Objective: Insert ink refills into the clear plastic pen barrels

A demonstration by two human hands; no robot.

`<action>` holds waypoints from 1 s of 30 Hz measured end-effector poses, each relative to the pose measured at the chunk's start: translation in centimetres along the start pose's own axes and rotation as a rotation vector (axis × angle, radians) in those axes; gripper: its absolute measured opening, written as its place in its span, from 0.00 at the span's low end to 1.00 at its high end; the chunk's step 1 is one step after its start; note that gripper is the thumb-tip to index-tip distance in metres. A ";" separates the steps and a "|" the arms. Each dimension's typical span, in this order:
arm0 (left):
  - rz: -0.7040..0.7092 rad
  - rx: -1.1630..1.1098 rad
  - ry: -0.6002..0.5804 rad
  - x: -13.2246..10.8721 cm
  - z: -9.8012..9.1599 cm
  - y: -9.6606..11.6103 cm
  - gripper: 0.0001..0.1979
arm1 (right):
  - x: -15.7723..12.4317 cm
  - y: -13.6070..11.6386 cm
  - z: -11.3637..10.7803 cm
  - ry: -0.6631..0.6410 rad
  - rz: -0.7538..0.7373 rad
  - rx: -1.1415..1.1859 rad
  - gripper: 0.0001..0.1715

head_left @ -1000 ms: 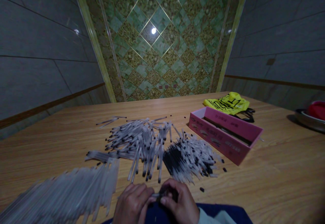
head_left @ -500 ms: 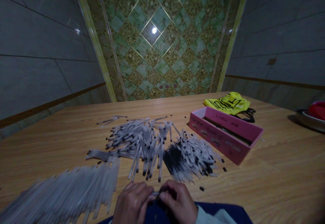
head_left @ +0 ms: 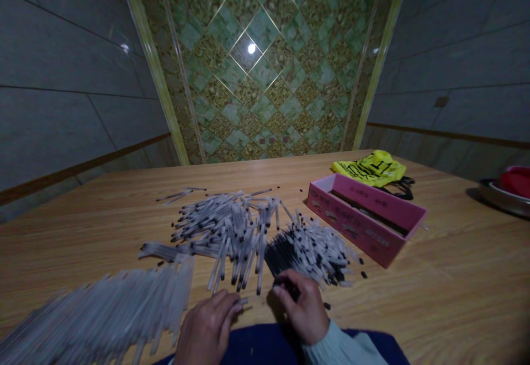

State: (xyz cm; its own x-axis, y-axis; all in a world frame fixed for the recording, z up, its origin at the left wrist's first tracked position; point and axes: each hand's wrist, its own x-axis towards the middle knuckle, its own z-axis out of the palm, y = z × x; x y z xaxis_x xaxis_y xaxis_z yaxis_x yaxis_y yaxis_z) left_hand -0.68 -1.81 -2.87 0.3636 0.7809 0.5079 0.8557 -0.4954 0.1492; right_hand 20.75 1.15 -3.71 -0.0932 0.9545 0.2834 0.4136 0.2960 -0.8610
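Note:
My left hand [head_left: 209, 323] is closed around a clear pen barrel [head_left: 244, 301], whose end sticks out past the thumb and forefinger. My right hand [head_left: 304, 304] is at the near edge of a pile of pen caps [head_left: 327, 249], clear with black parts, its fingers curled; whether anything is in them is hidden. Left of these caps, dark ones lie side by side [head_left: 280, 252]. Beyond my hands is a heap of clear pens with black ends [head_left: 236, 224]. A broad row of clear tubes [head_left: 103, 312] lies to the left.
A long open pink box [head_left: 360, 221] stands at the right, with a yellow bag [head_left: 370, 169] with black lettering behind it. At the far right is a round dish [head_left: 503, 196] with something red in it. Small black pieces [head_left: 363, 275] are scattered on the wooden table [head_left: 455, 293].
My hands have come apart. The right hand has moved forward and right to the cap pile, while the left keeps the pen barrel and has shifted slightly left.

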 end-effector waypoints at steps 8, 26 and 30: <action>-0.105 0.019 0.129 -0.5 0.6 -1.3 0.20 | 1.7 2.1 -0.9 0.071 0.053 -0.047 0.09; -0.521 0.391 0.151 -1.8 -3.2 -7.9 0.24 | 3.4 3.5 -3.7 0.269 0.017 -0.159 0.19; -0.636 0.457 0.036 -2.2 -3.4 -8.9 0.24 | 1.4 1.2 0.0 -0.068 -0.131 -0.261 0.13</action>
State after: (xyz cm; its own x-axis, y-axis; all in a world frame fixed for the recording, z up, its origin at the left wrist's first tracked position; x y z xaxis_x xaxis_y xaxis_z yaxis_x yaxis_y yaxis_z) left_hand -10.33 -0.38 -2.46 -0.2529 0.8457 0.4699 0.9651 0.2548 0.0609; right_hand 21.16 2.89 -4.37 -0.2185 0.9115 0.3485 0.6122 0.4061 -0.6785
